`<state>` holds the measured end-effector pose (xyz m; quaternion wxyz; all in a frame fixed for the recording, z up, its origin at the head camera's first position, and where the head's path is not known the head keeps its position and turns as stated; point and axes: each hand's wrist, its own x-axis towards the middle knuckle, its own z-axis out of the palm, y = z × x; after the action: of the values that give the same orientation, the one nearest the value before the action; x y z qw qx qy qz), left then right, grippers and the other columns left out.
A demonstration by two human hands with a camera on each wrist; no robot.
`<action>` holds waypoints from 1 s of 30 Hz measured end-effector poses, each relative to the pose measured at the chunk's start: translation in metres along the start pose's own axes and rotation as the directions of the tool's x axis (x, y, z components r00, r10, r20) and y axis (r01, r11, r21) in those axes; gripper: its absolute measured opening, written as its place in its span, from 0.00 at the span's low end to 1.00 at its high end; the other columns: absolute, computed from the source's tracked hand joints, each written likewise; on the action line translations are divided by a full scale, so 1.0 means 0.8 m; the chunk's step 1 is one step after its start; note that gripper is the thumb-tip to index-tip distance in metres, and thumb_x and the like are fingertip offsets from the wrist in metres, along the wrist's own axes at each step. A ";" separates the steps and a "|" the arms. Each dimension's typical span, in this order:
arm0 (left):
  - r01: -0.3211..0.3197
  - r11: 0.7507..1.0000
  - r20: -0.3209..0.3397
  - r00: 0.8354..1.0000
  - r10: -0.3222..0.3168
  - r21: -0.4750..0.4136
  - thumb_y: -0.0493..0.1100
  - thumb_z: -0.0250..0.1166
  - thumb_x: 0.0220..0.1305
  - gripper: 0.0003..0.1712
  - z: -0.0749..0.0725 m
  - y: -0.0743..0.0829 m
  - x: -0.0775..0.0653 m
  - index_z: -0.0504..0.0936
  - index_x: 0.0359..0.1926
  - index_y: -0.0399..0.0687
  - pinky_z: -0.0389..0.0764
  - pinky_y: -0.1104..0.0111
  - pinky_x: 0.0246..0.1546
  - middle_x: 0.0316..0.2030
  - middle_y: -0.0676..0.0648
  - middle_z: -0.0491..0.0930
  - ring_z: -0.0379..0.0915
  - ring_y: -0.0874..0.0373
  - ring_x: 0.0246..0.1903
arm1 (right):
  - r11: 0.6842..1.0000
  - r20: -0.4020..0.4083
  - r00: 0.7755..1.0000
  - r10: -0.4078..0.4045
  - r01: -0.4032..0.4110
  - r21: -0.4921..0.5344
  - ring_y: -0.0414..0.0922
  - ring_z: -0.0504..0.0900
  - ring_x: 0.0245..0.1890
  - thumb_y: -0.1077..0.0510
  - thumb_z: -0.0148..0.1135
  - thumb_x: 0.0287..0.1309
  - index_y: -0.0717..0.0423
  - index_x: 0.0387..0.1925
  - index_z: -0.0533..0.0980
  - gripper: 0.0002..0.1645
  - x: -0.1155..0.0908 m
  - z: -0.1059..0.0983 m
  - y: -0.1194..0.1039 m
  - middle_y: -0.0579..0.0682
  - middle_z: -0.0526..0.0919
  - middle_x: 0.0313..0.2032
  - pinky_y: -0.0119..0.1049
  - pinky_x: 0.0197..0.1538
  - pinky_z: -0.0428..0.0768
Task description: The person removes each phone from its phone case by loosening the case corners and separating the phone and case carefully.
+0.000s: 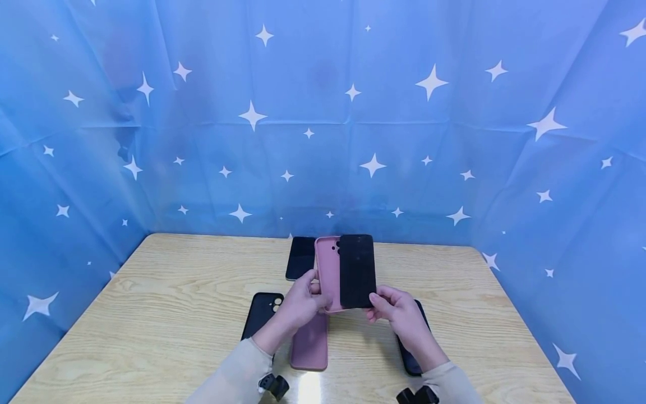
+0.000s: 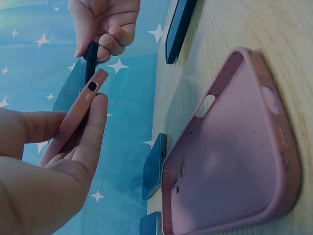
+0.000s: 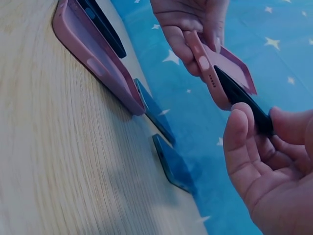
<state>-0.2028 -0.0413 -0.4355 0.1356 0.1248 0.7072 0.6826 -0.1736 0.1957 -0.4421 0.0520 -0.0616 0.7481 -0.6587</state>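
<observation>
My left hand (image 1: pixel 301 303) grips a pink phone case (image 1: pixel 329 275) by its lower left edge, thumb in front, with its inner side facing me. A black smartphone (image 1: pixel 358 272) is pinched at its lower right corner between the thumb and fingers of my right hand (image 1: pixel 401 314). The phone overlaps the case's right part in the head view, both raised over the table. From the right wrist, the phone (image 3: pixel 242 98) appears tilted against the case's edge (image 3: pixel 208 73). Below them a second pink phone case (image 2: pixel 230 147) lies on the table, its hollow side up.
A black phone case (image 1: pixel 259 314) lies at the left, partly behind my left forearm. Another dark phone (image 1: pixel 300 258) lies at the back. A dark phone-shaped thing (image 1: pixel 410 359) sits under my right forearm. A blue starred curtain (image 1: pixel 323 140) surrounds the wooden table (image 1: pixel 166 314).
</observation>
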 end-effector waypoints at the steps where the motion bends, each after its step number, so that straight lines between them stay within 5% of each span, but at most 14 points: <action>1: 0.001 1.000 0.002 1.000 -0.001 0.001 0.27 0.57 0.70 0.19 0.000 0.000 0.000 0.68 0.60 0.33 0.79 0.67 0.34 0.43 0.35 0.87 0.81 0.56 0.35 | 1.000 -0.008 1.000 0.002 -0.002 0.005 0.46 0.85 0.29 0.61 0.54 0.77 0.77 0.37 0.73 0.18 0.000 -0.001 0.000 0.58 0.84 0.29 0.36 0.39 0.87; 11: 0.002 0.999 0.023 1.000 -0.003 0.033 0.29 0.57 0.72 0.17 0.004 -0.007 -0.002 0.68 0.60 0.32 0.87 0.62 0.42 0.45 0.34 0.87 0.85 0.51 0.42 | 0.999 -0.040 0.998 -0.050 0.051 0.016 0.39 0.83 0.27 0.64 0.52 0.77 0.82 0.43 0.73 0.17 -0.002 -0.015 0.002 0.54 0.84 0.28 0.32 0.36 0.86; 30: 0.038 0.999 0.059 0.997 -0.040 0.036 0.29 0.58 0.73 0.14 0.012 -0.013 -0.007 0.71 0.57 0.34 0.86 0.62 0.44 0.46 0.37 0.88 0.86 0.50 0.44 | 1.000 -0.165 0.986 0.007 -0.011 -0.024 0.40 0.81 0.25 0.68 0.48 0.77 0.79 0.45 0.75 0.13 0.002 -0.031 -0.009 0.59 0.84 0.28 0.31 0.35 0.85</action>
<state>-0.1937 -0.0348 -0.4460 0.1677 0.1338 0.7171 0.6632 -0.1792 0.2191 -0.4320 -0.0077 -0.0040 0.7582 -0.6520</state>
